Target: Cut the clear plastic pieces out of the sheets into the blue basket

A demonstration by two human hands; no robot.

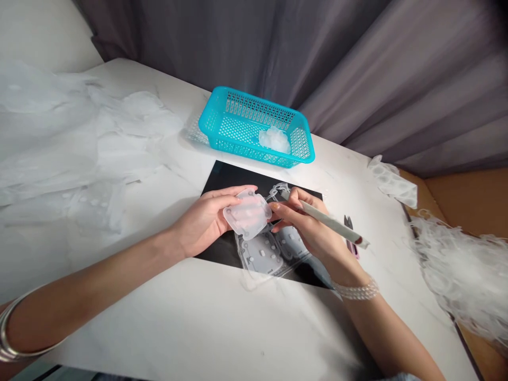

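My left hand (pixel 210 214) is closed on the edge of a small translucent silicone-like pad (pixel 248 214) with notched corners, held up above a black mat. My right hand (pixel 307 217) grips a slim, pale, flat-handled tool (pixel 335 225). Its working tip is hidden by my fingers, so its kind is unclear. The right fingertips are at the pad's right edge; whether they touch it I cannot tell. Behind them lies a thin clear loop of scrap (pixel 281 187). Beneath the hands a translucent molded sheet (pixel 262 254) with raised bumps rests on the black mat (pixel 222 177).
A turquoise basket (pixel 254 153) stands behind the mat, with several translucent pieces (pixel 274 139) inside. Clear sheets (pixel 79 137) are heaped at left. Small scissors or snips (pixel 349 233) lie right of my hand. Stringy clear scraps (pixel 464 275) fill the right side beyond the table edge.
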